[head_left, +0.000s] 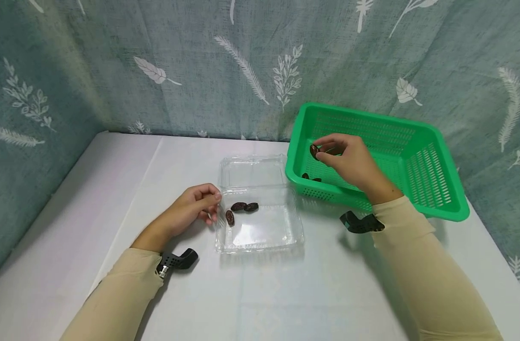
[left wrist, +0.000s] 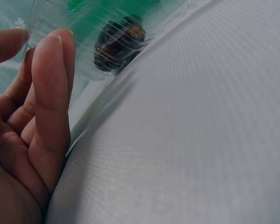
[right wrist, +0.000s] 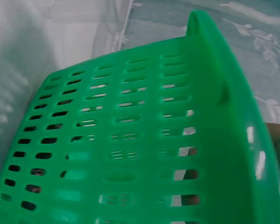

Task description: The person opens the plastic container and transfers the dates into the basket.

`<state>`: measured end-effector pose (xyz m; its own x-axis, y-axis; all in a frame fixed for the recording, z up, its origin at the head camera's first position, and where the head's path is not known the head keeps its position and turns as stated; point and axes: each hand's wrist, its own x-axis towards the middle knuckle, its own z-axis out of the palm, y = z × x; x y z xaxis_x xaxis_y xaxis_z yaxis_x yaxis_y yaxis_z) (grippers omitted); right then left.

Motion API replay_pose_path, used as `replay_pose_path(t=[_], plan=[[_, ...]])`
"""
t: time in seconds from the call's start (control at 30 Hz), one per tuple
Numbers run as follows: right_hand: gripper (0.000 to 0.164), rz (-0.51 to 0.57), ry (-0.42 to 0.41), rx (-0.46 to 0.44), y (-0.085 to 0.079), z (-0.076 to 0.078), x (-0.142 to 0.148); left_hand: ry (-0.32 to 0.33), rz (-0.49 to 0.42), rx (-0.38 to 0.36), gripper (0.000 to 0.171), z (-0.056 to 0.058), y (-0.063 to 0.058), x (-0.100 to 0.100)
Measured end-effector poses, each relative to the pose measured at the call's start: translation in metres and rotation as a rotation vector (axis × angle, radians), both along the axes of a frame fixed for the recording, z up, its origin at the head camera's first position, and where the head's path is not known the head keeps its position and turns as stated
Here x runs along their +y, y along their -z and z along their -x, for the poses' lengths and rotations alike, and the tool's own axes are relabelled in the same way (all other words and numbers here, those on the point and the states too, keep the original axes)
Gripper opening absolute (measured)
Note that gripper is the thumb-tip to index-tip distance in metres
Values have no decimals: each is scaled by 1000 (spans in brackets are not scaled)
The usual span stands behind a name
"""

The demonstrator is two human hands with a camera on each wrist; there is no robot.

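Observation:
A clear plastic clamshell container [head_left: 268, 227] lies opened on the table, its lid [head_left: 253, 173] folded back. Three dark, wrinkled dates [head_left: 239, 206] rest inside, near its left side. My left hand [head_left: 187, 208] pinches the container's left rim between thumb and fingers; the left wrist view shows dates [left wrist: 119, 44] through the plastic wall. Over the left part of a green basket [head_left: 443, 175], my right hand [head_left: 347, 158] holds a date [head_left: 314, 151] between thumb and fingertips. More dates [head_left: 305, 176] lie low in that basket. In the right wrist view, its slotted wall [right wrist: 130, 126] hides most of the hand.
The white table [head_left: 306, 298] runs up to a patterned green-grey cloth [head_left: 191, 71] hanging behind and at the sides. The basket's raised rim stands right of the container, close to its lid. Black wrist cameras [head_left: 180, 259] sit on both forearms.

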<state>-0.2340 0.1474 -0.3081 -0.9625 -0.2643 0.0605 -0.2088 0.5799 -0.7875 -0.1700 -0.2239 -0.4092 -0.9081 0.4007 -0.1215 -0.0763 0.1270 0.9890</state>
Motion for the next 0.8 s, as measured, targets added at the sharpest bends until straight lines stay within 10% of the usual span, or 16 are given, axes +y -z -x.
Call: replay_pose_path(t=[0.47, 0.8], plan=[[32, -45, -68, -305, 12, 16, -3, 5, 1, -27, 25, 1, 1, 1], [27, -194, -156, -301, 20, 23, -9, -4, 15, -23, 23, 2, 0, -1]])
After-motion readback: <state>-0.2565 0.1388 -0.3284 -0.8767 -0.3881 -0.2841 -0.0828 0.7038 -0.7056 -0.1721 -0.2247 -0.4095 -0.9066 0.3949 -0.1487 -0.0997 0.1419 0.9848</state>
